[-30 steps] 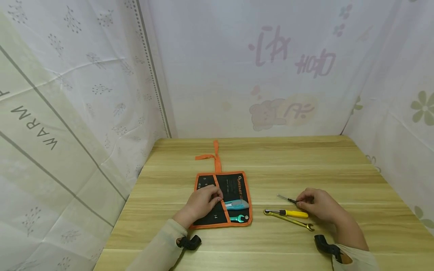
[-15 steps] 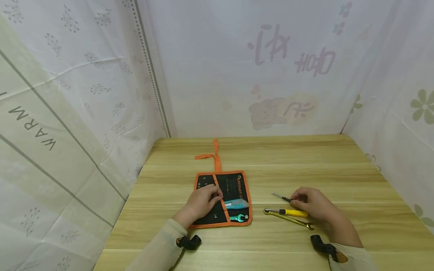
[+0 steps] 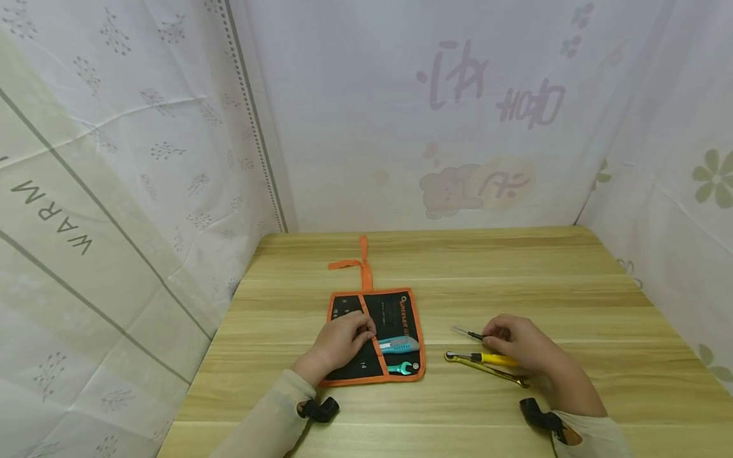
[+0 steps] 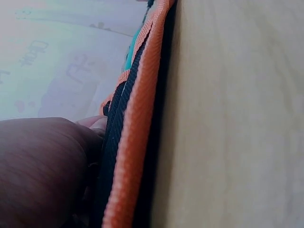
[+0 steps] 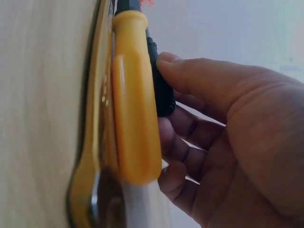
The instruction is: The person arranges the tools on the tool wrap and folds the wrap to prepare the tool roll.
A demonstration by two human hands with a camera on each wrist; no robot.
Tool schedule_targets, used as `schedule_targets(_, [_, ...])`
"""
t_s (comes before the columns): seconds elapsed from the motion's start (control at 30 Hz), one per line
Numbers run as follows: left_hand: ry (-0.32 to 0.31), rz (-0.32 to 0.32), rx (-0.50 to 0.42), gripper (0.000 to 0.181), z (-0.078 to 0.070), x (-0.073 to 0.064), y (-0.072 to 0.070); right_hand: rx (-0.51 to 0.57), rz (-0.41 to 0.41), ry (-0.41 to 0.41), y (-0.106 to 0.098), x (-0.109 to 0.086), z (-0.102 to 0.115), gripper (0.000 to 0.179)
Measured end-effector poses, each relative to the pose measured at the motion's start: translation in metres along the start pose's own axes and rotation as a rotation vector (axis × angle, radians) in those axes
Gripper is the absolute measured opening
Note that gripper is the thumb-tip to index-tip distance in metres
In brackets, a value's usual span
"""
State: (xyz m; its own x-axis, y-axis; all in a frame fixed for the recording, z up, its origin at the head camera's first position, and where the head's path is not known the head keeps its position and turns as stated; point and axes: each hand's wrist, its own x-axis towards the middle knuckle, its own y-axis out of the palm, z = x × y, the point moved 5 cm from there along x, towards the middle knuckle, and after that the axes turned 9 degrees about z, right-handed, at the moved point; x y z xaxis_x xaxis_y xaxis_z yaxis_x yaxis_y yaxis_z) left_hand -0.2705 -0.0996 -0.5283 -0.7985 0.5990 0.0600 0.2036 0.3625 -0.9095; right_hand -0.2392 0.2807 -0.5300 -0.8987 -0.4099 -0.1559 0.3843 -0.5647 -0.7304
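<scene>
A black tool pouch (image 3: 392, 313) with orange trim lies spread on the table. My left hand (image 3: 340, 343) rests over its left part, thumb and fingertips pinching the pocket's orange edge; the fingertips are partly hidden in the left wrist view. A teal utility knife (image 3: 399, 345) and a green wrench (image 3: 403, 368) stick out of pockets beside that hand. My right hand (image 3: 523, 343) pinches the black handle of a slim screwdriver (image 3: 471, 333), its metal shaft pointing left toward the pouch. Just below lie a yellow-handled screwdriver (image 5: 135, 104) and a gold wrench (image 5: 85, 180), near the right fingers.
An orange tie strap (image 3: 366, 270) extends from the pouch toward the table's back edge. The wooden table (image 3: 515, 273) is bounded by a printed curtain (image 3: 355, 127) behind and at both sides. Black camera mounts (image 3: 541, 416) sit at the wrists.
My right hand has moved left with the slim screwdriver, closer to the pouch and over the end of the yellow handle. My left hand has stayed in place on the pouch.
</scene>
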Motion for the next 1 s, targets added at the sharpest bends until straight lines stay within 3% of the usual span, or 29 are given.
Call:
schedule_targets(0.37, [0.012, -0.004, 0.012, 0.007, 0.001, 0.001, 0.001, 0.047, 0.037, -0.101, 0.006, 0.011, 0.014, 0.005])
schedule_targets(1.0, [0.017, -0.005, 0.008, 0.007, -0.001, 0.001, 0.000, -0.062, 0.040, -0.074, 0.002, 0.036, 0.038, 0.007])
